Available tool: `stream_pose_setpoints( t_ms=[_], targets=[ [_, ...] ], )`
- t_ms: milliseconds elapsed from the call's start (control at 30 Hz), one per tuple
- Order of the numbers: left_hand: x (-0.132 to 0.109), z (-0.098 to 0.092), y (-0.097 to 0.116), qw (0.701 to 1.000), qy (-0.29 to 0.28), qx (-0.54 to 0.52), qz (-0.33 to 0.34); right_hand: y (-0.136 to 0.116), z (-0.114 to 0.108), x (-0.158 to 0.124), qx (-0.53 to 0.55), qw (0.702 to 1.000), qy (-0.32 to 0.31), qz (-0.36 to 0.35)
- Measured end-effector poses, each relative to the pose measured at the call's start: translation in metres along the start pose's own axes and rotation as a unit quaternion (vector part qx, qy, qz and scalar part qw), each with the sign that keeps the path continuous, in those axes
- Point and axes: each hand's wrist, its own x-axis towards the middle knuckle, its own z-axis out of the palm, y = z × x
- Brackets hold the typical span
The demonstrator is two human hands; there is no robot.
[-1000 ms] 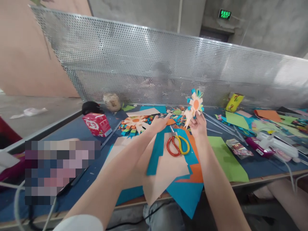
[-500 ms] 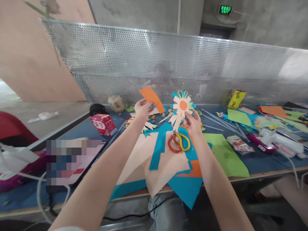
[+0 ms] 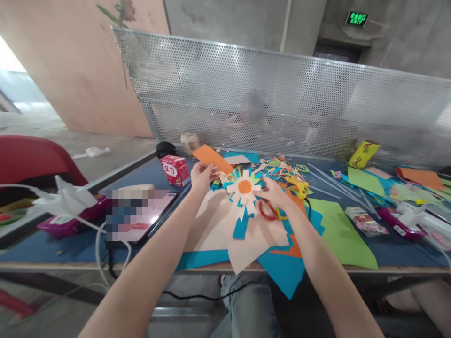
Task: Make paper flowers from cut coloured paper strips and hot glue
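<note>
My left hand (image 3: 203,177) is closed on an orange paper strip (image 3: 213,158), which slants up and away from the fingers. In my right hand (image 3: 273,191) is a layered paper flower (image 3: 254,197) with an orange centre, cream petals and blue and green tips, pinched at its right edge. Below the flower, a blue paper strip (image 3: 240,229) lies on cream paper sheets (image 3: 211,220). Scissors with red and yellow handles (image 3: 268,211) lie partly hidden behind my right hand. A yellow glue gun (image 3: 298,186) is just beyond that hand.
On the left are a phone (image 3: 160,211), a pink box (image 3: 174,170) and a white-corded power strip (image 3: 70,220). Green paper (image 3: 338,234), clear glue sticks (image 3: 327,178) and a yellow box (image 3: 365,154) are on the right. A perforated metal screen (image 3: 218,94) stands behind.
The paper flower has come down and left, nearer the orange strip, still in my right hand. My left hand keeps hold of the strip. The view has turned slightly left.
</note>
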Motion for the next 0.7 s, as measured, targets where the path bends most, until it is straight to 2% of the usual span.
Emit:
stream_pose_setpoints(
  t_ms=[67,133,233,300,400,533,600,667,700],
  targets=[
    [0.004,-0.005,0.0,1.0,0.011,-0.001,0.008,0.006,0.006,0.0,-0.142,0.99,-0.007,-0.024],
    [0.006,-0.006,0.001,1.0,0.013,0.0,0.019,0.009,0.009,0.0,-0.254,0.966,-0.023,-0.039],
    [0.003,-0.004,0.001,0.999,-0.026,0.015,0.041,0.008,0.006,0.0,-0.35,0.936,-0.014,-0.049],
    [-0.002,-0.001,-0.001,0.995,-0.079,0.039,0.049,0.006,0.002,0.0,-0.357,0.931,0.045,-0.056],
    [-0.015,0.006,-0.006,0.982,-0.165,0.086,0.04,0.004,-0.003,0.001,-0.308,0.94,0.127,-0.07],
    [-0.034,0.016,-0.011,0.943,-0.301,0.138,0.024,0.004,0.004,0.002,-0.21,0.967,0.113,-0.088],
    [-0.042,0.019,-0.012,0.916,-0.362,0.169,0.035,0.005,0.01,0.003,-0.212,0.966,0.119,-0.085],
    [-0.045,0.021,-0.012,0.898,-0.386,0.202,0.057,0.006,0.011,0.004,-0.255,0.955,0.129,-0.076],
    [-0.046,0.02,-0.012,0.898,-0.38,0.212,0.069,0.006,0.01,0.004,-0.281,0.948,0.132,-0.074]
  ],
)
